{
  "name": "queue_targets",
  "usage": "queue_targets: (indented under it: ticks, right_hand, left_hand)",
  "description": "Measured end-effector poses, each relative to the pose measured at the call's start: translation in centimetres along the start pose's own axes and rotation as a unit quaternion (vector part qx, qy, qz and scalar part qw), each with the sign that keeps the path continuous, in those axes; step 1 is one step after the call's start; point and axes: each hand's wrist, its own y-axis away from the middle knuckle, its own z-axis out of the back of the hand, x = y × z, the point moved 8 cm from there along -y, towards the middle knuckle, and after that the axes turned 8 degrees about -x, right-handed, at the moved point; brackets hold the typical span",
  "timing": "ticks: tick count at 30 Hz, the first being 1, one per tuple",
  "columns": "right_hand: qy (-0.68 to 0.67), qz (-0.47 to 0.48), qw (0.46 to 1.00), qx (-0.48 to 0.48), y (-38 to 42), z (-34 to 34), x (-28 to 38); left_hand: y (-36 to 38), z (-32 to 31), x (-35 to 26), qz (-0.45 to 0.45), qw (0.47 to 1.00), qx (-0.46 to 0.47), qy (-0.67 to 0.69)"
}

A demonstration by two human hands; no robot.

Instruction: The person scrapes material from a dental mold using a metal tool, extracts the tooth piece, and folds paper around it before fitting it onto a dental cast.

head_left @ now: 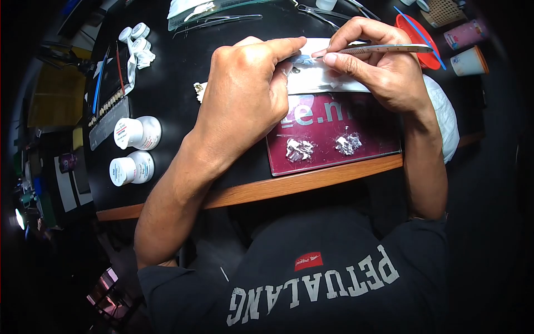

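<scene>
My right hand (pixel 384 72) pinches a pair of metal tweezers (pixel 384 49), their tips pointing left to a small bluish-white piece (pixel 303 59). Opposite it, my left hand (pixel 242 83) is curled, with the index finger stretched across above the piece. Its other fingers are mostly hidden, and what they grip cannot be made out. Both hands are over a white folded tissue (pixel 328 80). Below that lies a maroon glass slab (pixel 334 158) with two smeared heaps of white paste, the left heap (pixel 299 149) and the right heap (pixel 348 143).
White-lidded jars (pixel 129 133) stand at left, near brushes (pixel 100 83) and a shade guide (pixel 108 119). Another pair of tweezers (pixel 222 20) lies at the back beside a glass plate (pixel 233 6). A red dish (pixel 414 42) and a paper cup (pixel 469 61) are at right. The wooden table edge (pixel 306 181) runs in front.
</scene>
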Motion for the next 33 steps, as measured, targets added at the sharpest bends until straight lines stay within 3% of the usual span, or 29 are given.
queue_targets:
  ticks: [6,8,13,18,33]
  right_hand:
    - [0.012,0.019,0.998,-0.062,0.1,1.4,0.1]
    - [0.016,0.001,0.996,-0.09,0.3,1.8,0.1]
    - [0.054,0.064,0.99,-0.112,0.1,1.9,1.4]
    - [0.075,0.046,0.987,-0.137,0.3,2.1,1.4]
    - [0.086,0.027,0.981,-0.173,0.6,2.4,0.6]
  left_hand:
    - [-0.3,0.9,0.5,0.003,0.999,-0.031,0.01]
    - [-0.4,1.2,0.7,0.024,0.999,-0.038,0.023]
    - [-0.4,1.7,1.6,0.076,0.995,-0.043,0.046]
    - [-0.3,1.5,2.5,0.133,0.986,-0.019,0.096]
    - [-0.4,1.6,2.7,0.125,0.986,-0.017,0.109]
